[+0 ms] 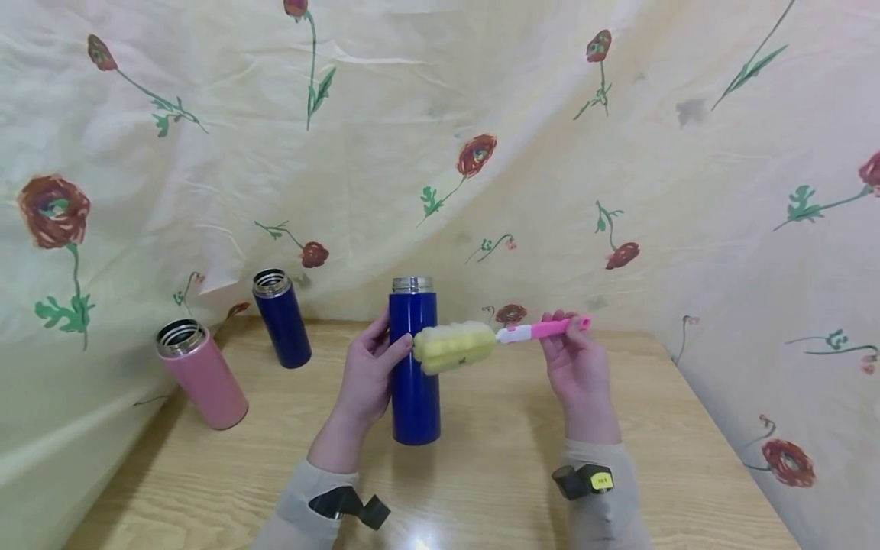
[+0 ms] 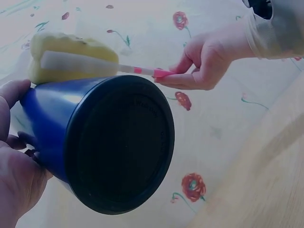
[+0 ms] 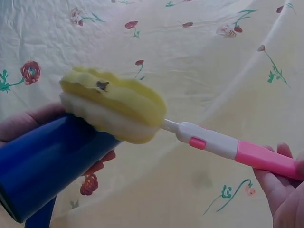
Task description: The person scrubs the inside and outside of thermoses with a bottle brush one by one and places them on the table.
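My left hand grips a tall blue bottle round its upper half and holds it upright above the table. The bottle has no lid, and a bare steel neck tops it. Its dark round base faces the left wrist view. A bottle brush with a yellow and white sponge head lies sideways across the front of the bottle. My right hand pinches the brush by its pink handle. In the head view the sponge covers part of the bottle and reaches the left thumb.
At the left of the wooden table stand a pink bottle and a shorter dark blue bottle, both without lids. A flowered cloth hangs behind the table and along its sides.
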Available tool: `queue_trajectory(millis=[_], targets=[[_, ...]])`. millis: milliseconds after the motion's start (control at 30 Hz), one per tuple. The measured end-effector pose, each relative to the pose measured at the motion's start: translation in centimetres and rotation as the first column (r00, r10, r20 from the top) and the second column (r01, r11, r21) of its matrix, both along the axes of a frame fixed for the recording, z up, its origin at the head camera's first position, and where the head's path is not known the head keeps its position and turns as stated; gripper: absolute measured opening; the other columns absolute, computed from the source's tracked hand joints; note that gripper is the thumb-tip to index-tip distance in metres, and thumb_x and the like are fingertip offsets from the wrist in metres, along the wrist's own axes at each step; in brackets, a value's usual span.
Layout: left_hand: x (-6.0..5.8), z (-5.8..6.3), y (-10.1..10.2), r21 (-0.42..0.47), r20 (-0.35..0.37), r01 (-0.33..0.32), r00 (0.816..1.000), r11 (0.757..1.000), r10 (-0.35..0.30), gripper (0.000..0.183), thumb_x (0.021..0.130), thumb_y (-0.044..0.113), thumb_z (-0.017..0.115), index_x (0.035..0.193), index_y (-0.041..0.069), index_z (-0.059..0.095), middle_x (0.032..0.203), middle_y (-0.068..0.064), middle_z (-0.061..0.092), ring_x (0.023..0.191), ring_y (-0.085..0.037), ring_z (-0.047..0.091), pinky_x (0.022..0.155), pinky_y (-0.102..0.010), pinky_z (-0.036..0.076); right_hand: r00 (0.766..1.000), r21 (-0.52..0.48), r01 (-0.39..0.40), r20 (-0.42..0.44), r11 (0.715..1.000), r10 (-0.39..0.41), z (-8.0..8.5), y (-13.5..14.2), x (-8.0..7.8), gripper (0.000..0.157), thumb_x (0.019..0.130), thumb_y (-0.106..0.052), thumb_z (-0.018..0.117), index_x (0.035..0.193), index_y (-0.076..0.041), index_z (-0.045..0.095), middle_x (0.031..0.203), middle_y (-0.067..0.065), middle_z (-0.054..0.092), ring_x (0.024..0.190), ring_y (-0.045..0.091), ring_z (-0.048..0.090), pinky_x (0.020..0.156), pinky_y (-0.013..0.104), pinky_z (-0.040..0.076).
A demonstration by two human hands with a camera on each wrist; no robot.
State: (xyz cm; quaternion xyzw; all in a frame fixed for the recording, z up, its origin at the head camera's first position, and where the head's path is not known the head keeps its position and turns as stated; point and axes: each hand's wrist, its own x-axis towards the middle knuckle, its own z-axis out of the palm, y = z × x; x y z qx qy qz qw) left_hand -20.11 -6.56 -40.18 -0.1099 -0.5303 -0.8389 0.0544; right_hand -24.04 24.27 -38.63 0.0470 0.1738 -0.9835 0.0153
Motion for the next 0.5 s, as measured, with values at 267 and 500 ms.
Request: queue_trajectory(millis=[267,500], targets=[[-0.4,0.0,0.2,0.038,-0.032,-0.027,0.999,0.999,0.028,0.071,0.103,0.003,0.065,0.167,0.011,0.037,0.158,-0.019,0.052,0.129,-0.025,0.065,0.101,-0.039,0.058,0.987,0.155,-0.087,-0.121,0.984,0.106,-0.8,0.4,-0.9,0.009,0.110,-0.008,0.057,0.106,-0.003,0.063,0.101,0.011,0.069,0.099,0.025,0.076,0.099,0.036,0.058],[-0.7,-0.2,0.4,0.038,-0.042,-0.028,0.999,0.999,0.030,0.069,0.104,0.003,0.064,0.167,0.013,0.037,0.158,-0.018,0.052,0.128,-0.026,0.065,0.100,-0.042,0.059,0.942,0.342,-0.161,-0.225,0.926,0.247,-1.3,0.7,-1.5,0.016,0.113,-0.007,0.050,0.106,-0.003,0.064,0.100,0.010,0.072,0.097,0.024,0.076,0.095,0.038,0.061]])
